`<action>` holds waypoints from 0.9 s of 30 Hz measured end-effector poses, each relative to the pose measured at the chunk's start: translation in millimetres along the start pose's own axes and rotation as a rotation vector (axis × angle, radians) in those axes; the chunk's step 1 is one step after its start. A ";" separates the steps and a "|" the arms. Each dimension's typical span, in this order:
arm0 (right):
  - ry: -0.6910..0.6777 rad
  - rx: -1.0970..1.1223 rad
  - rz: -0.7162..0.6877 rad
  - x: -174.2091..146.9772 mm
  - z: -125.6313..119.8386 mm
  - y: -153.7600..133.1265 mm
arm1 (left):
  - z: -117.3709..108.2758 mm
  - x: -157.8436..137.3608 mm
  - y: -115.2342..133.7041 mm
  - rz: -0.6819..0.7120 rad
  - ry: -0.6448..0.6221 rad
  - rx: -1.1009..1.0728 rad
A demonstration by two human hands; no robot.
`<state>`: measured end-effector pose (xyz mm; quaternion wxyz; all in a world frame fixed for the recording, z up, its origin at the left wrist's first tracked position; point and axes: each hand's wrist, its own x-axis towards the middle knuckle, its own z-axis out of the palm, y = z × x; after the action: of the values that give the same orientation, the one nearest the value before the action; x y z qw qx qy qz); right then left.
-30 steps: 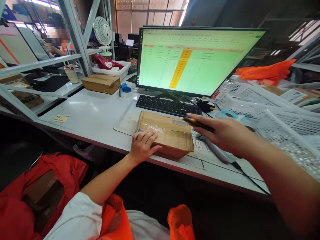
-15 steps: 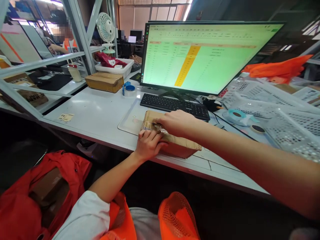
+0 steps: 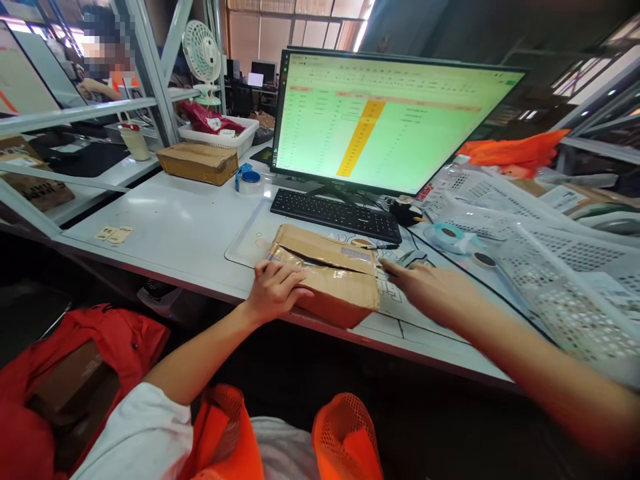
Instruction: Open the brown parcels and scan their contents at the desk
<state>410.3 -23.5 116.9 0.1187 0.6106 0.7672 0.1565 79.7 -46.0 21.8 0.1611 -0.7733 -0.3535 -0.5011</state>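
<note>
A brown cardboard box (image 3: 330, 293) with shiny clear tape lies at the desk's front edge. Its top seam is parted in a dark, narrow gap, and a printed label shows on the far flap. My left hand (image 3: 277, 287) grips the box's near left corner, fingers on top and thumb against the front side. Just off the box's right end is my right hand (image 3: 417, 283), its fingers closed and slightly blurred. Whatever is between those fingers is too small to make out. A dark pen (image 3: 380, 247) lies behind the box's right end.
Behind the box are a black keyboard (image 3: 335, 213) and a lit monitor (image 3: 390, 127). White perforated baskets (image 3: 565, 280) and tape rolls (image 3: 484, 260) crowd the right. At the back left are another carton (image 3: 197, 163) and blue tape (image 3: 249, 179). A person (image 3: 107, 67) sits beyond the metal frame.
My right hand has moved rightward from the box's left top to beyond its right end, uncovering the parted seam. My left hand still grips the box. The camera view has shifted slightly.
</note>
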 end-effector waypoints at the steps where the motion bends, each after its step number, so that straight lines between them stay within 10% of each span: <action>1: -0.045 -0.008 0.019 0.7 13.0 -9.7 | -6.8 -1.1 -5.9 -0.006 -0.002 0.023; 8: 0.202 0.296 0.025 20.3 57.4 -46.1 | -54.7 -21.9 -41.7 -0.174 -0.098 0.192; 12: 0.464 0.676 -0.159 53.1 -3.0 -65.2 | -59.1 -26.1 -39.5 -0.246 -0.177 0.201; 17: 0.275 0.575 -0.495 84.3 -68.7 -135.3 | -56.9 -21.7 -35.5 -0.265 -0.192 0.210; 22: 0.244 0.383 -0.443 98.2 -81.4 -146.6 | -54.7 -23.0 -32.9 -0.241 -0.116 0.179; 27: 0.262 0.374 -0.101 141.7 -92.3 -114.1 | -57.6 -24.6 -23.6 -0.263 -0.167 0.168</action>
<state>241.2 82.3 159.4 -0.0894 0.5573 0.8213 0.0832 18.9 -73.7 23.2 0.1283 -0.7433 -0.5041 -0.4206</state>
